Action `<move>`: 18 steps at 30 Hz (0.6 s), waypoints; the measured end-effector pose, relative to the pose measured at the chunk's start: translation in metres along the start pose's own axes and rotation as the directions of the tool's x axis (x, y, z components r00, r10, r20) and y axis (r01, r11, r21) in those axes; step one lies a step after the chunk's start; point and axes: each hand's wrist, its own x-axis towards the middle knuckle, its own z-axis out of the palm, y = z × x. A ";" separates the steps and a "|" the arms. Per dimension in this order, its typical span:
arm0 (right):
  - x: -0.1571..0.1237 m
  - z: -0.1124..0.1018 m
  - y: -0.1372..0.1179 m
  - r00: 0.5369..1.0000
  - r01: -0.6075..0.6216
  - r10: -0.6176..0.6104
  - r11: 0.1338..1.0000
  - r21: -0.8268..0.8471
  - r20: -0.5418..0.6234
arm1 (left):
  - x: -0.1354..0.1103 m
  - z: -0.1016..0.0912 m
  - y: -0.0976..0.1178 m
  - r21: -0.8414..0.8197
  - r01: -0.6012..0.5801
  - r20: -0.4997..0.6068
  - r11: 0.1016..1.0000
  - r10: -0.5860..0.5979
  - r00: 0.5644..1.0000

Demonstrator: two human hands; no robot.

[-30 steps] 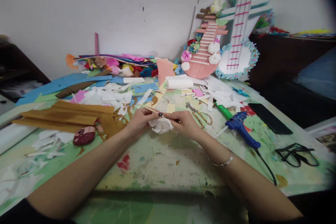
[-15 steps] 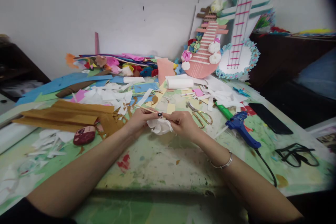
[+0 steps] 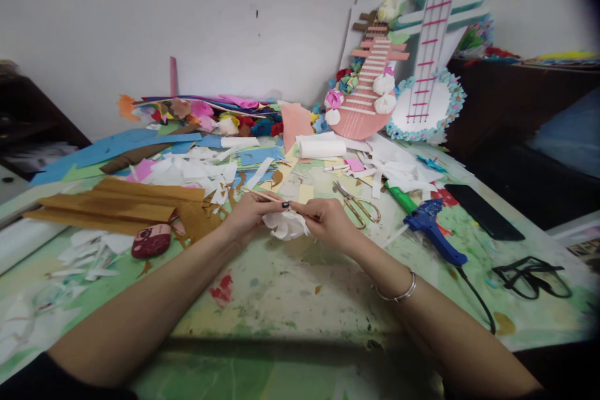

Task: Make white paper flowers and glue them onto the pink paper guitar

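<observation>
A white crepe-paper flower point(image 3: 285, 226) hangs between my hands over the middle of the table, its ruffled petals facing down. My left hand point(image 3: 249, 215) is closed around a thin wooden stick point(image 3: 263, 194), the thumb with its dark nail lying along it. My right hand point(image 3: 328, 220) pinches the paper at the flower's right side, fingertips close to the left thumb. What lies between the fingertips is partly hidden. Gold-handled scissors point(image 3: 360, 205) lie just beyond my right hand. Brown crepe paper point(image 3: 122, 205) is spread left of my left hand.
To the right lie a blue glue gun point(image 3: 434, 231) with its cord, a black phone point(image 3: 485, 212) and black-framed glasses point(image 3: 532, 277). A dark red case point(image 3: 150, 242) sits by my left forearm. White paper scraps point(image 3: 187, 172) and a paper roll point(image 3: 322, 149) lie behind. Decorated instrument models point(image 3: 363, 115) lean against the wall.
Both hands keep their hold at nearly the same spot. The flower's petals have shifted very slightly, and the whole view has moved a touch.
</observation>
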 end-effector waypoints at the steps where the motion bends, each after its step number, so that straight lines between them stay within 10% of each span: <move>1: 0.000 0.000 0.000 1.000 -0.004 0.004 1.000 0.001 -0.002 | 0.000 0.000 0.000 0.004 -0.002 0.003 1.000 0.001 1.000; 18: 0.001 -0.003 -0.001 0.999 -0.027 0.026 1.000 0.010 0.027 | -0.001 0.000 0.001 0.007 0.010 0.002 1.000 -0.010 1.000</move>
